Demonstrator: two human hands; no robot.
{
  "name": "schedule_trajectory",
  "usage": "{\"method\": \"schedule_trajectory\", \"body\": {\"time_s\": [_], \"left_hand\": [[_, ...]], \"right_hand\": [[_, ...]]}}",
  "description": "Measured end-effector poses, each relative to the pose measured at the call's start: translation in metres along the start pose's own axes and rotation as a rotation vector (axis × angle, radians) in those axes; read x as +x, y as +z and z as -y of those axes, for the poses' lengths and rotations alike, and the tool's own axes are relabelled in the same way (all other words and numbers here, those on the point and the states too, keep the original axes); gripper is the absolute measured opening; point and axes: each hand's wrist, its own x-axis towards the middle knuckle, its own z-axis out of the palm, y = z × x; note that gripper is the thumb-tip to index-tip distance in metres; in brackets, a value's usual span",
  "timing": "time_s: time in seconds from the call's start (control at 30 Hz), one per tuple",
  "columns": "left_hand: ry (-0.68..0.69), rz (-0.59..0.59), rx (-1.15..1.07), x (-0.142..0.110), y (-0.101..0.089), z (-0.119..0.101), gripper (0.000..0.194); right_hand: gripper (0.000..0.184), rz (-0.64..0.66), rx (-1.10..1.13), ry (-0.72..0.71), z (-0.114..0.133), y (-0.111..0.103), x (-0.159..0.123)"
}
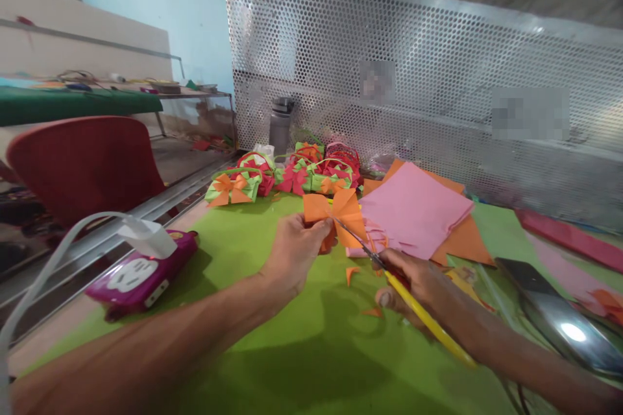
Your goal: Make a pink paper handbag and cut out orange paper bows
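My left hand (pixel 295 249) is closed on a folded orange paper piece (pixel 348 205) with flared, bow-like ends, pinched between thumb and fingers near its middle. My right hand (pixel 406 285) grips a pair of scissors (pixel 413 305) with a long yellow handle. Their metal blades lie against the orange paper, close to my left fingertips. Small orange paper scraps (pixel 372 312) lie on the green sheet (pixel 272 337) under my hands. Just behind the orange piece are little green and red paper baskets with bows (pixel 233 188).
Pink paper sheets (pixel 413 207) lie over orange ones (pixel 467 246) at the right. A phone (pixel 559 311) with a lit spot rests nearby. On the left, a purple power strip (pixel 141 279) holds a white charger (pixel 148 238). A grey bottle (pixel 281 123) stands before the perforated metal panel (pixel 413 32).
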Motion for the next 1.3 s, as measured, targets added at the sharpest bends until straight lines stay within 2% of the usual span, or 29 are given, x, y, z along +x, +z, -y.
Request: {"method": "schedule_trajectory", "body": {"time_s": [0.13,0.3,0.77,1.3], "left_hand": [[-0.001,-0.022,-0.047,0.0011,0.0005,0.0022,0.013],[-0.027,-0.026,-0.093,0.0012,0.0009,0.0023,0.016],[-0.020,0.022,-0.077,0.0010,-0.0007,0.0029,0.018],[-0.078,0.002,-0.130,-0.0005,0.0008,0.0011,0.017]], "right_hand": [[0.024,0.045,-0.131,0.095,0.0049,-0.0004,-0.0005],[0.020,0.018,-0.212,0.093,0.0069,0.0002,0.0006],[0.021,0.006,-0.162,0.071,0.0016,0.0014,0.0025],[0.021,-0.004,-0.160,0.071,0.0015,0.0025,0.0016]]}}
